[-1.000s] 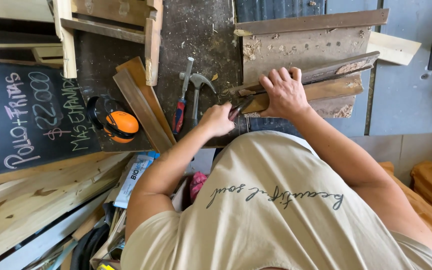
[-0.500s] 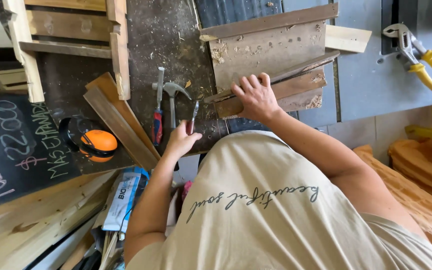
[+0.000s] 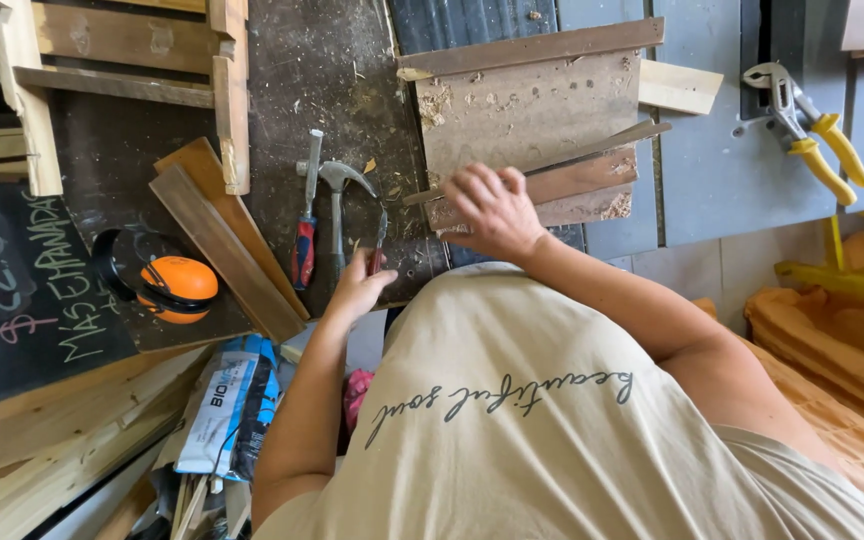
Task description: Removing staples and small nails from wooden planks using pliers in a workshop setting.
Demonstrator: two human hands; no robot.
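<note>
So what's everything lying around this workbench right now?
Sawdust-strewn brown wooden board: 1, brown, bench top centre.
Thin weathered wooden strips: several, brown, across the board's near edge.
Pale wooden offcut: 1, cream, right of the board.
Steel claw hammer: 1, grey, left of the board.
Red-handled screwdriver: 1, red and blue, beside the hammer.
Dark wooden planks: 2, brown, lying slantwise at left.
Orange ear defenders: 1, orange and black, far left.
Black chalkboard: 1, black, left edge.
Yellow-handled pliers: 1, yellow and grey, upper right.
Slim metal tool: 1, grey, in the left hand.
Left hand: grips the slim tool.
Right hand: rests on the strips.
</note>
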